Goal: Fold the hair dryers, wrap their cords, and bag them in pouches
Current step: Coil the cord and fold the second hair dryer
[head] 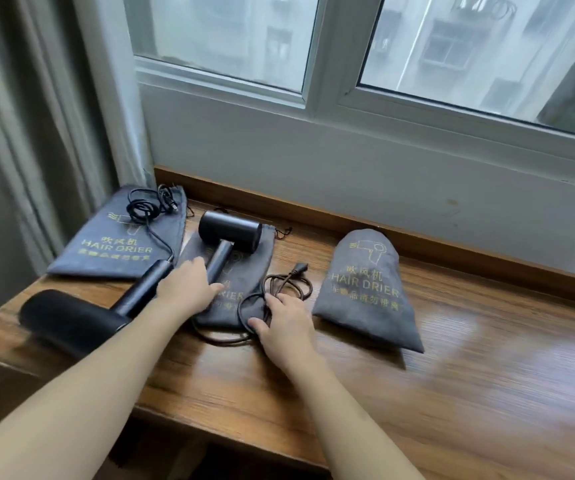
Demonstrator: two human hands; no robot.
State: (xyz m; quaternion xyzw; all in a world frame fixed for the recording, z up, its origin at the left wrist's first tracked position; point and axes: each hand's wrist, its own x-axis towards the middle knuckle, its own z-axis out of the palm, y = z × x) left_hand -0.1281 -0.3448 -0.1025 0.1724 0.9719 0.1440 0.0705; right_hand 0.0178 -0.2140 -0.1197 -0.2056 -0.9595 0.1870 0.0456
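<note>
We work at the wooden sill (452, 375): a filled pouch (365, 289) lies right, a flat pouch (116, 237) left. The middle hair dryer (227, 240) lies on its pouch (241, 282), handle slanting toward our left hand (189, 289), which touches it, fingers relaxed. Our right hand (282, 327) grips its loose cord (279, 282). Another dryer (82, 313) crowds the left.

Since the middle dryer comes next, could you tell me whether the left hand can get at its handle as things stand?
Probably yes: the left hand lies beside the middle dryer's handle, with nothing between them.
</note>
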